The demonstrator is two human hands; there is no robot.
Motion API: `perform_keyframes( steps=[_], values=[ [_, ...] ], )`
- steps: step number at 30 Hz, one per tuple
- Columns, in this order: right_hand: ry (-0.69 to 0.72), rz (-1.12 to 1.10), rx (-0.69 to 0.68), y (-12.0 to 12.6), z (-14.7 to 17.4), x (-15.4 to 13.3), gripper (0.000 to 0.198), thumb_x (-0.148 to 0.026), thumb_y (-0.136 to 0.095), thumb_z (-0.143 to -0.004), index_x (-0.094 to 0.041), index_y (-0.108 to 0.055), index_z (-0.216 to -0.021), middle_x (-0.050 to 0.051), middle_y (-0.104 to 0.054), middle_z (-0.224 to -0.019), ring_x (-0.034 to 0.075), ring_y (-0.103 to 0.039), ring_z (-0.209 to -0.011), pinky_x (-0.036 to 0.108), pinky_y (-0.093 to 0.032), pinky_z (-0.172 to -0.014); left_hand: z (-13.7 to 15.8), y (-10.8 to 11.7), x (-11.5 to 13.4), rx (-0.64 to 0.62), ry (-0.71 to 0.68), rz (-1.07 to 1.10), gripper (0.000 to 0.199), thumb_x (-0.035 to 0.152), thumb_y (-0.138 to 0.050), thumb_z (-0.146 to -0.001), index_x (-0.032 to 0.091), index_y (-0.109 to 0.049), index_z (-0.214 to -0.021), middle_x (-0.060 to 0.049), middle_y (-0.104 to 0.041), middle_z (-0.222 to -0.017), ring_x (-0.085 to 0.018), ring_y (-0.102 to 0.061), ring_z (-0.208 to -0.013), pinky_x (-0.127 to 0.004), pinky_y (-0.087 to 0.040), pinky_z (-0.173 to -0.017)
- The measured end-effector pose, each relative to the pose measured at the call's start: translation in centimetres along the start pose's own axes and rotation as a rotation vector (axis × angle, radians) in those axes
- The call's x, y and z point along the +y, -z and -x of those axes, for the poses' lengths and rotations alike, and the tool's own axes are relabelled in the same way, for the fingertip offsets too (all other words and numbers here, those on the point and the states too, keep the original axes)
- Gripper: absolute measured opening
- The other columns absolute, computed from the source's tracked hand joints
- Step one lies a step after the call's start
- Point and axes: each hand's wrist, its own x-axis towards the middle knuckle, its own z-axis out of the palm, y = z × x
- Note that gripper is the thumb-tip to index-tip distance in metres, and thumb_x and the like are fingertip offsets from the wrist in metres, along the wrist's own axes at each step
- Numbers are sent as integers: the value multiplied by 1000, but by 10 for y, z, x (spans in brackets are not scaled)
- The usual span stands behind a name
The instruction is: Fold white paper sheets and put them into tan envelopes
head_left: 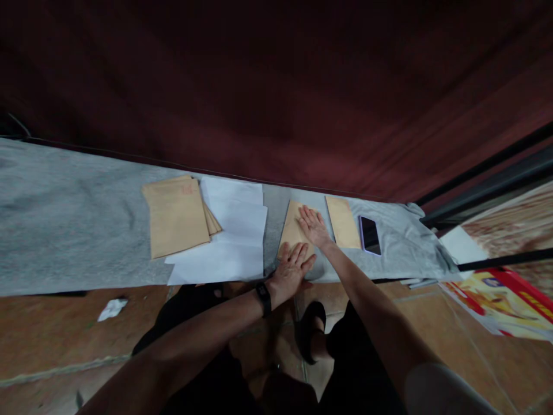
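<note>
A brown paper envelope (290, 226) lies flat on the grey cloth in front of me. Across its lower edge rests my left hand (292, 266), fingers spread, with a dark band on the wrist. My right hand (314, 226) lies flat on the envelope's upper right part, its fingers stretched out. Just right of it is another brown envelope (343, 222). To the left, a stack of larger brown envelopes (175, 219), the top one with red print, overlaps white paper sheets (242, 225) that have fold lines.
The narrow surface is covered by a grey cloth (86, 219). A phone (370, 235) lies at the right. Behind hangs a dark red curtain (276, 115). Dark bars and a red and yellow box (501, 302) stand at the right. Crumpled white tissue (113, 309) lies on the tiled floor.
</note>
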Motion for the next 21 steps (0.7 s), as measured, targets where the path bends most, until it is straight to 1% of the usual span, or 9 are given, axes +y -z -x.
perform_keyframes(
  steps=[4,7,11,13,17,21],
  values=[
    [77,-107,-85,3,12,-7,64,-49,-6,-106,-21,-22,-161,4,-18,-168,20,-11,-156,46,-13,-126,0,2,1,-6,3,16,78,64,-49,-92,20,-34,-155,-21,-26,-164,-36,-20,-153,-67,-10,-120],
    [112,-190,-152,6,23,-14,69,-57,-4,-104,-23,-21,-161,3,-17,-169,20,-7,-157,46,-10,-127,0,4,2,-15,5,23,78,63,-51,-91,19,-35,-154,-20,-32,-162,-37,-22,-152,-67,-10,-120],
    [142,-305,-212,12,39,-24,73,-66,-5,-101,-27,-21,-161,2,-17,-169,21,-5,-157,49,-5,-127,-1,5,1,-17,-2,18,72,62,-56,-89,21,-47,-147,-17,-42,-158,-39,-30,-148,-67,-10,-120],
    [149,-360,-225,15,48,-31,76,-68,-5,-100,-26,-24,-160,3,-18,-169,21,-6,-157,48,-3,-127,0,5,1,-10,-9,17,70,62,-57,-88,21,-51,-145,-16,-46,-155,-39,-32,-147,-67,-11,-120],
    [140,-474,-259,21,67,-41,77,-70,-8,-100,-25,-30,-159,4,-21,-168,19,-11,-156,45,-1,-128,3,8,2,4,-5,8,73,62,-59,-88,18,-49,-146,-17,-48,-153,-39,-33,-146,-64,-16,-120],
    [128,-537,-258,20,83,-46,74,-69,-11,-100,-28,-32,-158,2,-24,-167,18,-15,-155,45,-3,-128,8,11,4,-48,-36,28,69,59,-59,-89,18,-52,-143,-17,-51,-151,-38,-35,-146,-62,-17,-121]
  ],
)
